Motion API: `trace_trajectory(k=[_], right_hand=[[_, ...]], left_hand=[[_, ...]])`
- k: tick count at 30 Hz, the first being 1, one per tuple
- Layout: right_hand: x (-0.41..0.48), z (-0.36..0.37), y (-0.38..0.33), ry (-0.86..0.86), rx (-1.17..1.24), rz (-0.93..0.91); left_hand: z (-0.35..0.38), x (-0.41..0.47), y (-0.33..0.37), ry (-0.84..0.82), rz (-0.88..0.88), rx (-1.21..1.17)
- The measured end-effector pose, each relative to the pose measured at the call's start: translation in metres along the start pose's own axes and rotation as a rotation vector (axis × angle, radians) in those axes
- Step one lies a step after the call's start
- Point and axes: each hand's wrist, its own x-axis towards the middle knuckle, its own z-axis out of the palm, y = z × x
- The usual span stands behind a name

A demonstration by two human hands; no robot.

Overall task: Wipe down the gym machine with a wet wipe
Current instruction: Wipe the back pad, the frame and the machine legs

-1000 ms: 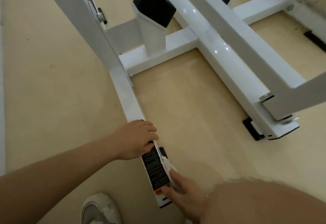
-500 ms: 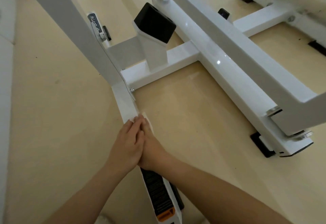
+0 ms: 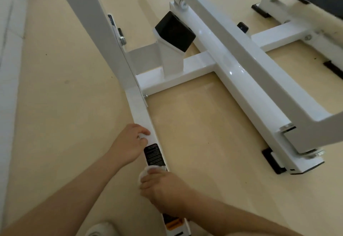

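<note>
Currently right hand point(image 3: 165, 191) pinches bunched white wet wipe point(image 3: 145, 173) against glossy white steel bar point(image 3: 141, 113); left hand point(image 3: 128, 144) grips bar. Wipe likely limp, slippery: hold bunched.

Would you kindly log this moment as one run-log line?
left hand on base rail, grip unclear | right hand holds wet wipe at black label

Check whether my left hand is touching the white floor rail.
Touching. The head view shows the left hand with fingers curled onto the floor rail, above its black label.
</note>
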Motion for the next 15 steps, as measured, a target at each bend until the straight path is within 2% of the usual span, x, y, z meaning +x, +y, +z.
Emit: trace_trajectory(k=[3,6,10,13,15], right_hand=[[0.005,-0.008,0.015,0.101,-0.002,0.020],[0.020,-0.023,0.039,0.167,0.008,0.235],[0.047,-0.046,0.053,0.171,0.299,0.539],[0.051,-0.088,0.060,0.246,0.602,0.810],[0.052,-0.125,0.068,0.220,0.778,0.873]], left_hand=[[-0.006,-0.007,0.001,0.014,-0.073,-0.087],[0.000,-0.018,-0.008,0.015,-0.113,-0.188],[-0.005,-0.015,-0.014,-0.004,-0.160,-0.295],[-0.019,-0.008,-0.007,-0.028,-0.131,-0.263],[-0.031,-0.001,0.007,-0.078,-0.081,-0.333]])
